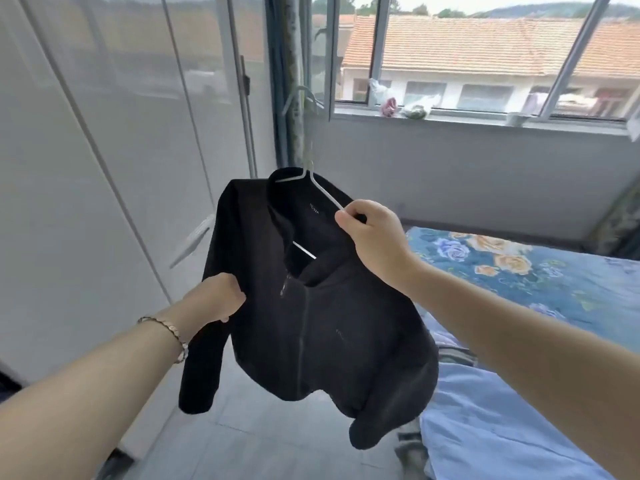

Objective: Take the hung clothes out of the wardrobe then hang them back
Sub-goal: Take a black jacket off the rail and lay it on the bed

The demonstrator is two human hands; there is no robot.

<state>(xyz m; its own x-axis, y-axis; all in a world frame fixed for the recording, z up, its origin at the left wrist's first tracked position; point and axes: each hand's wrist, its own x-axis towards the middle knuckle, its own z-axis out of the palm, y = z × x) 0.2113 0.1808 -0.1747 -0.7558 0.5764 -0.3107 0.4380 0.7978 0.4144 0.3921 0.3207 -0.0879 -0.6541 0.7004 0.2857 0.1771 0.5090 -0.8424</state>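
Note:
A black zip-front jacket point(311, 323) hangs in mid-air in front of me on a white wire hanger point(308, 168), whose hook points up toward the window. My right hand point(374, 233) is closed on the hanger's right arm at the jacket's right shoulder. My left hand point(218, 296), with a bracelet on its wrist, pinches the jacket's left sleeve near the shoulder. The left shoulder sits over the hanger; the collar gapes and shows part of the hanger's lower bar. The white wardrobe point(104, 168) stands to the left with its glossy doors closed.
A bed point(519, 427) with a blue sheet and a floral blanket point(519, 271) fills the right side. An open window point(450, 64) with small items on its sill is at the back. A strip of grey tiled floor point(242, 438) runs between wardrobe and bed.

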